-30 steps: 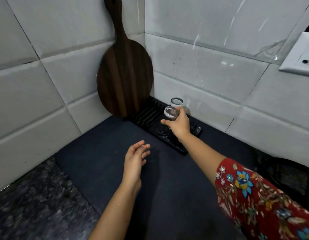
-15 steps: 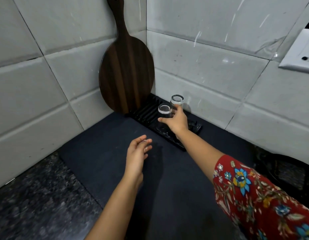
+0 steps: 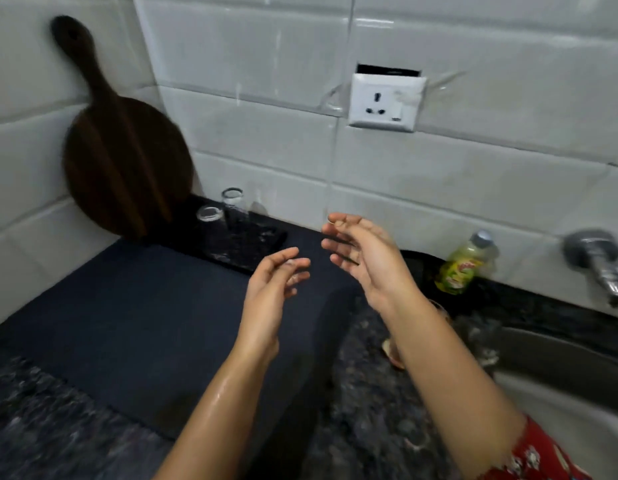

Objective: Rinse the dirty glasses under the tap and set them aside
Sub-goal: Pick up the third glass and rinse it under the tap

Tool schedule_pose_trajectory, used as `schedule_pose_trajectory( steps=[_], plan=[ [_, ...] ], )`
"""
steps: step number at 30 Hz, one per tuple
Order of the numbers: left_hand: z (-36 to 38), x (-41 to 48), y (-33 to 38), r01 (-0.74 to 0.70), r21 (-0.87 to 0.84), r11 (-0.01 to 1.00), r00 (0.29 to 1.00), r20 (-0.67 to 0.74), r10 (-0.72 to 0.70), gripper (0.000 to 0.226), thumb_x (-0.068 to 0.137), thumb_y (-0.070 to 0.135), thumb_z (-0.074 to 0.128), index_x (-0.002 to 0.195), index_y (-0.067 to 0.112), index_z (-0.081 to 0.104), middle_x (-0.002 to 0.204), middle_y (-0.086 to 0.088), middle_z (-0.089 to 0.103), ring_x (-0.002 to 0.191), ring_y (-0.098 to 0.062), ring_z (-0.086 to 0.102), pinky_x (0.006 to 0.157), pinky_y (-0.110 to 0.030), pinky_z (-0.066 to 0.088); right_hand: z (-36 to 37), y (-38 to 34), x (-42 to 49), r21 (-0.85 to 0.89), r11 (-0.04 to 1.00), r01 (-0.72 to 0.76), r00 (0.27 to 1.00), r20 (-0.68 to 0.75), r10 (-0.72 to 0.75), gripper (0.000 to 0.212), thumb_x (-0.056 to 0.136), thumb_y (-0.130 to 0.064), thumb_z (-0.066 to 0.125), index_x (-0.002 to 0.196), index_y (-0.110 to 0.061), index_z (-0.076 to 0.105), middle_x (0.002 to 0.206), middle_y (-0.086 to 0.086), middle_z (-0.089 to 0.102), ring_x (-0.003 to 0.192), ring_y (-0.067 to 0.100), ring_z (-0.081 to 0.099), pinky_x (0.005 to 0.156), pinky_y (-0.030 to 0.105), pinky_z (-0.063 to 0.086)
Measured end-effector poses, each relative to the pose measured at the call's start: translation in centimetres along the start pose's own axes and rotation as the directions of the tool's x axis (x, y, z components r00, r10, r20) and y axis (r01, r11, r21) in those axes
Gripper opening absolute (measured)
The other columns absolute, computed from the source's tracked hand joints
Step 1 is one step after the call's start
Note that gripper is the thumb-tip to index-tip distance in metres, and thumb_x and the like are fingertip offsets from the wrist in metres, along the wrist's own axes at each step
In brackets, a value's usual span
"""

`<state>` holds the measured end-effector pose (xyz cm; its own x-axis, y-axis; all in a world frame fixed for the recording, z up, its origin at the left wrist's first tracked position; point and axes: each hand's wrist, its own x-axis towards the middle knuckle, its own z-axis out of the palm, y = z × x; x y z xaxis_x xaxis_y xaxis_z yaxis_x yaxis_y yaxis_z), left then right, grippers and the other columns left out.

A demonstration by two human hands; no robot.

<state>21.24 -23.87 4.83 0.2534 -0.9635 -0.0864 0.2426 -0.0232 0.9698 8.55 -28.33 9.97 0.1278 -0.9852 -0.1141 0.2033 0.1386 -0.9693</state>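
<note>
– White tiled wall point(image 3: 473, 188) meets a speckled stone counter point(image 3: 41, 427), with a dark mat point(image 3: 127, 323) laid over the corner. What stands at the back of the mat?

– A black tray point(image 3: 255, 244) lies against the wall. Two clear glasses stand on it, the near glass point(image 3: 210, 216) just in front and left of the far glass point(image 3: 233, 201); whether they touch cannot be told. A round wooden board point(image 3: 124, 168) leans in the corner, just left of the tray.

– And the hands?

– Both hover above the mat, apart from the glasses and from each other. The left hand point(image 3: 271, 289) is raised with its fingers loosely bent, gripping nothing; the forearm below it shines wet. The right hand point(image 3: 364, 258), a little higher and further back, has its palm turned inward and its fingers spread and relaxed, also empty.

– What lies to the right?

– A white socket point(image 3: 383, 102) is set in the wall above the hands. A green bottle point(image 3: 463, 268) stands on the counter's back edge, a metal tap point(image 3: 598, 261) projects from the wall, and below the tap is the sink point(image 3: 560, 393). An orange-tinted object shows behind the right forearm, too hidden to identify.
</note>
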Motion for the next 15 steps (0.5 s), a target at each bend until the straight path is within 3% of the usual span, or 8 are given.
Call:
schedule_pose_trajectory(
  steps=[6,9,10,12,15],
  plan=[
    [6.8,-4.5,-3.1,0.076,0.075,0.994,0.980,0.178,-0.088,0.019,0.098,0.018,0.049,0.112,0.020,0.062,0.100,0.003,0.073,0.090,-0.011,0.069,0.075,-0.022,0.048,-10.6,-0.8,-5.1,-0.299,0.946,0.125,0.966,-0.180,-0.185,0.015,0.093,-0.008,0.053,0.088,-0.019,0.062,0.082,-0.002,0.067,0.069,0.005,0.058,0.063,0.014,0.044],
    [8.6,-6.0,-4.1,0.086,0.105,0.991,0.969,0.224,-0.108,0.020,0.098,0.017,0.049,0.114,0.016,0.061,0.099,0.002,0.073,0.085,-0.009,0.069,0.071,-0.018,0.051,-15.3,1.0,-6.1,-0.520,0.845,0.126,0.935,-0.224,-0.276,0.013,0.087,-0.010,0.064,0.096,-0.019,0.061,0.094,0.000,0.065,0.086,0.007,0.060,0.079,0.020,0.047],
    [9.0,-6.4,-4.5,0.095,0.111,0.989,0.966,0.230,-0.118,0.020,0.098,0.017,0.049,0.114,0.015,0.061,0.098,0.001,0.072,0.083,-0.008,0.068,0.070,-0.017,0.051,-16.6,1.8,-6.3,-0.622,0.777,0.092,0.934,-0.216,-0.283,0.020,0.084,-0.016,0.068,0.101,-0.022,0.060,0.101,-0.002,0.064,0.097,0.010,0.060,0.087,0.026,0.047],
    [9.4,-7.0,-5.1,0.105,0.114,0.988,0.964,0.233,-0.130,0.020,0.098,0.015,0.048,0.114,0.012,0.061,0.097,0.000,0.072,0.080,-0.008,0.066,0.065,-0.013,0.050,-17.9,3.2,-6.5,-0.838,0.544,0.027,0.952,-0.145,-0.271,0.049,0.077,-0.036,0.074,0.120,-0.027,0.053,0.121,-0.004,0.059,0.119,0.015,0.050,0.099,0.036,0.043],
    [9.3,-7.6,-6.1,0.100,0.141,0.985,0.967,0.220,-0.130,0.022,0.098,0.014,0.048,0.115,0.011,0.060,0.098,-0.001,0.072,0.081,-0.008,0.066,0.067,-0.014,0.050,-17.0,4.6,-6.1,-0.976,0.219,0.006,0.984,-0.033,-0.175,0.090,0.067,-0.059,0.072,0.142,-0.027,0.033,0.141,-0.002,0.045,0.136,0.020,0.033,0.111,0.044,0.029]
  ],
)
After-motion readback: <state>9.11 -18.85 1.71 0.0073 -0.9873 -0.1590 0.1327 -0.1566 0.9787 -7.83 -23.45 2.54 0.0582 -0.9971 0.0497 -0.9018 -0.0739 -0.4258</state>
